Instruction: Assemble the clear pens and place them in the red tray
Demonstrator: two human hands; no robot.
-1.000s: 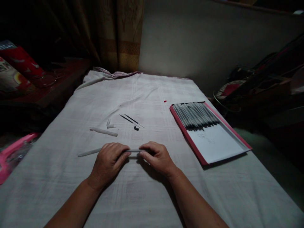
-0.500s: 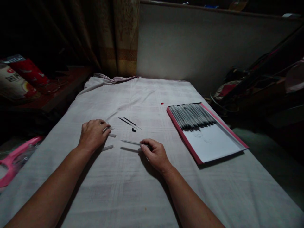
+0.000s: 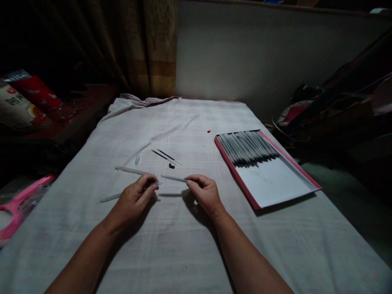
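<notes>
In the head view, my right hand (image 3: 206, 196) pinches a slim clear pen (image 3: 174, 178), its tip pointing left. Facing it, my left hand (image 3: 134, 198) has its fingers closed on a small clear pen cap (image 3: 158, 183), partly hidden by the fingertips. Another clear cap (image 3: 137, 159) lies on the cloth beyond. Two clear pen barrels lie near my left hand: one barrel (image 3: 128, 169) behind it, the other barrel (image 3: 109, 197) to its left. Further off are two dark ink refills (image 3: 167, 154) and small black plugs (image 3: 172, 166).
On the right, an open pink-edged box (image 3: 237, 175) holds a row of many clear pens (image 3: 248, 147). A tiny red piece (image 3: 208, 131) rests on the pale checked cloth (image 3: 171, 245). A pink plastic object (image 3: 18, 206) is at the left edge.
My left hand has moved right and nearer, away from the barrels, and now has a clear cap in its fingers. The pen in my right hand has shifted slightly right and up.
</notes>
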